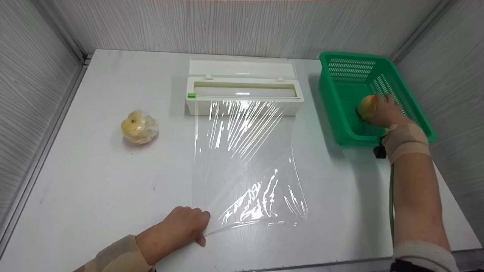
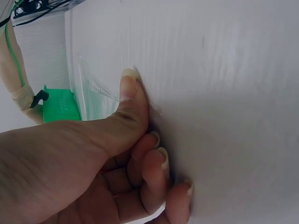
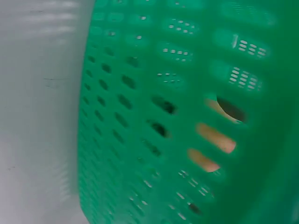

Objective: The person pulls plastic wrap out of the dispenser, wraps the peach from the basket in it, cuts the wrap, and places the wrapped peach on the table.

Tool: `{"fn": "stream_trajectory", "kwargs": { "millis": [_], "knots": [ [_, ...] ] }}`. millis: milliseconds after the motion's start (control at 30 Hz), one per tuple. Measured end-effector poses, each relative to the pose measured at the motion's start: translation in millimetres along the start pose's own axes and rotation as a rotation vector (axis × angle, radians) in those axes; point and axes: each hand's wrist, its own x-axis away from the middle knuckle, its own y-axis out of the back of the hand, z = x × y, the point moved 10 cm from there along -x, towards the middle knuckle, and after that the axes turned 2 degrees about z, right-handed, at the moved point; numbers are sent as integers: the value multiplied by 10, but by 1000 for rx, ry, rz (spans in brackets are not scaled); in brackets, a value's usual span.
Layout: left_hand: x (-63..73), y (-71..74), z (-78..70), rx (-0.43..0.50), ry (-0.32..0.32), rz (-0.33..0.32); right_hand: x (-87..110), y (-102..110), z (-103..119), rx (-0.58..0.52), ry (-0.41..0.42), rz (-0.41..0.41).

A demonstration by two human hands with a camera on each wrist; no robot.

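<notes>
A sheet of cling film (image 1: 242, 158) stretches from the white film dispenser (image 1: 242, 107) toward the table's front. At the sheet's near left corner, my left hand (image 1: 177, 230) pinches the film; in the left wrist view, the thumb (image 2: 128, 93) presses the film edge against the fingers. Inside the green basket (image 1: 340, 122), my right hand (image 1: 387, 111) grips a round yellow fruit (image 1: 366, 107), its kind unclear. The right wrist view is filled by the basket's slotted wall (image 3: 112, 112), which hides the hand's grasp.
Left of the film lies a yellow fruit partly covered in crumpled film (image 1: 139, 127). The dispenser's lid (image 1: 242, 68) is folded back behind it, and a green slider (image 1: 191, 95) sits at its left end. Panelled walls (image 1: 227, 26) border the white table (image 1: 94, 181).
</notes>
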Motion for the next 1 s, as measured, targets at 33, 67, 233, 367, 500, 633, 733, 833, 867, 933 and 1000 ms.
{"fn": "stream_trajectory", "kwargs": {
  "millis": [33,67,233,367,500,633,733,833,867,933,1000],
  "knots": [
    [0,6,-10,-4,-7,-5,10,-30,-23,-11,0,-3],
    [0,9,-15,-6,-11,-9,17,-46,-41,-21,2,-18],
    [11,23,-18,-3,-37,-33,18,-36,-45,-54,41,-141],
    [40,54,-44,-8,-83,-68,-17,-27,-54,-67,36,-201],
    [39,67,-53,-14,-91,-80,-51,-37,-47,-92,33,-227],
    [13,24,-7,-1,-29,-33,-88,-56,58,-57,98,-237],
    [15,18,-3,-5,-20,-30,-87,-53,155,-44,176,-262],
    [35,54,-41,-31,-68,-81,-74,-51,222,-36,243,-276],
    [45,67,-57,-41,-89,-102,-75,-60,231,-31,256,-266],
    [63,94,-85,-63,-128,-144,-77,-74,234,-25,262,-246],
    [70,104,-97,-73,-147,-164,-86,-98,215,-34,244,-211]
  ]
}}
